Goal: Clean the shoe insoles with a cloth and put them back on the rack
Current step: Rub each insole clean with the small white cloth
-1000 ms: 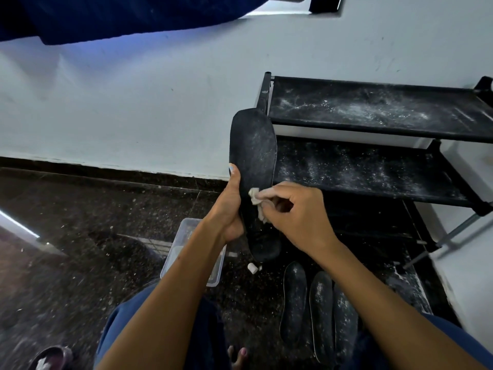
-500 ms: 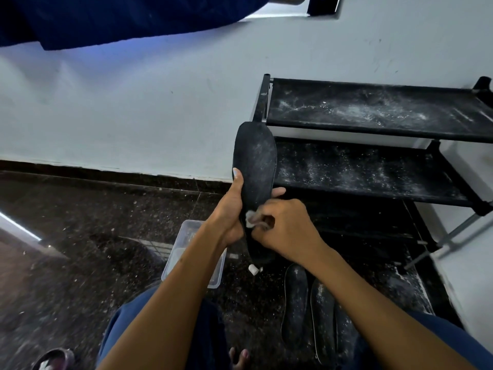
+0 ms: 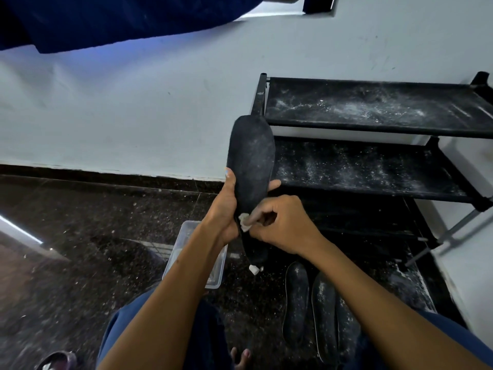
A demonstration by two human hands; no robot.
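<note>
Left hand [image 3: 222, 212] grips a dusty black insole [image 3: 250, 166] upright by its waist, just left of the rack [image 3: 373, 129]. Right hand [image 3: 277, 225] pinches a small white cloth [image 3: 244, 218] against its lower edge. Three flat, speckled insoles [image 3: 296, 303] lie on the floor below the rack's powdery shelves.

The scene is dim and cool-toned. The brightest light is a bluish-white strip at the top edge, just under a dark blue cloth [image 3: 112, 20], and it seems to be daylight from behind it. The pale wall [image 3: 133, 108] takes a soft blue cast, fading downward. A thin bright streak glares on the dark floor [image 3: 80, 236] at its left edge. Wide-angle distortion bends the rack [image 3: 373, 129] and skirting line. The near forearms and lower corners look soft and slightly smeared.
</note>
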